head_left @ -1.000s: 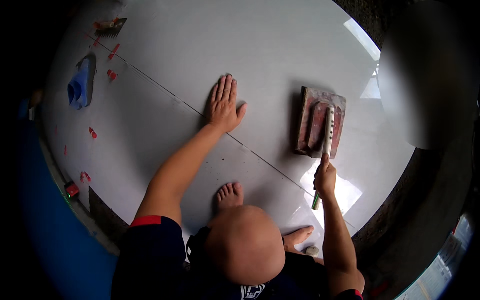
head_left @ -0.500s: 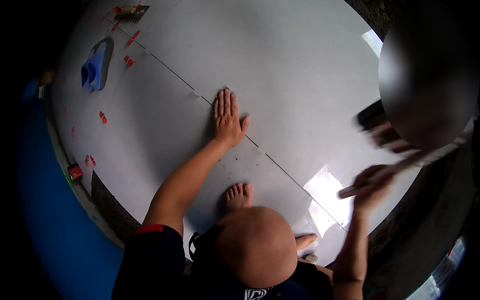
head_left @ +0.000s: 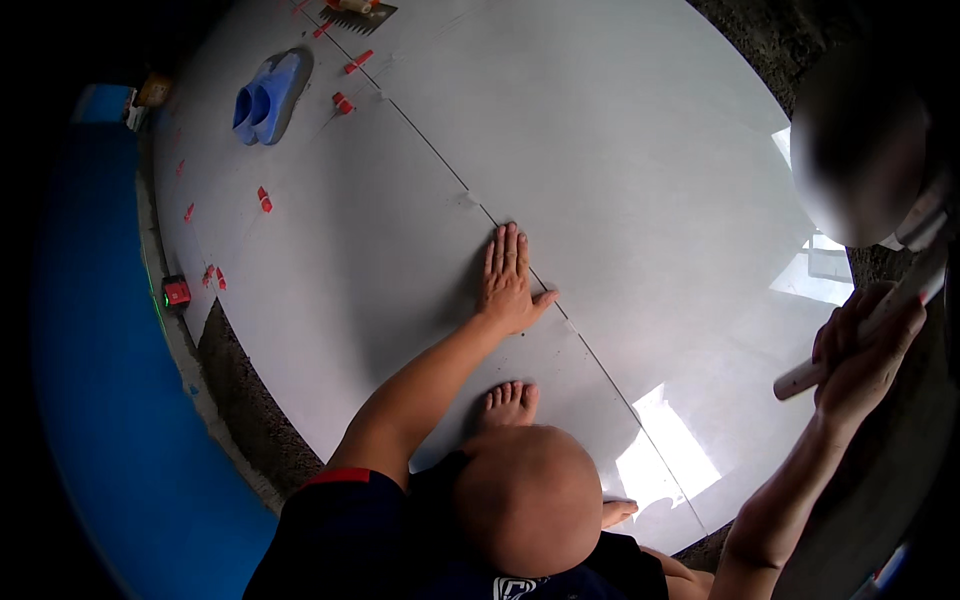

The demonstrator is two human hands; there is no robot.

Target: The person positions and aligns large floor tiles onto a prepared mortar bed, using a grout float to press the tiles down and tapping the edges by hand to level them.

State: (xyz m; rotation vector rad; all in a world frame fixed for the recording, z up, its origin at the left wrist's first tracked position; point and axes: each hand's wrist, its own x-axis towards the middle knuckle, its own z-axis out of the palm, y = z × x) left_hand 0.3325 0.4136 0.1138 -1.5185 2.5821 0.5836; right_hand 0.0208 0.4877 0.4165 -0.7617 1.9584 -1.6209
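My left hand (head_left: 515, 282) lies flat on the large glossy light-grey tiles (head_left: 640, 180), fingers stretched over the narrow joint (head_left: 615, 372) between them. My right hand (head_left: 860, 360) is raised at the right, wrapped round the pale handle (head_left: 795, 380) of a tiling tool; its head is largely hidden by a dark blurred patch at the right of the view. My bare left foot (head_left: 510, 405) is on the tile below my left hand.
Blue shoes (head_left: 268, 98), a notched trowel (head_left: 362, 18) and several red levelling pieces (head_left: 263, 200) lie on the tiles. A small red device (head_left: 176, 292) with a green light sits at the left edge, beside a blue surface (head_left: 110, 360). Dark rough ground (head_left: 250, 385) borders the tiles.
My right hand has lifted the tool off the tile and swung it up and rightward. My left hand stays flat but appears lower and further right, as the view has shifted.
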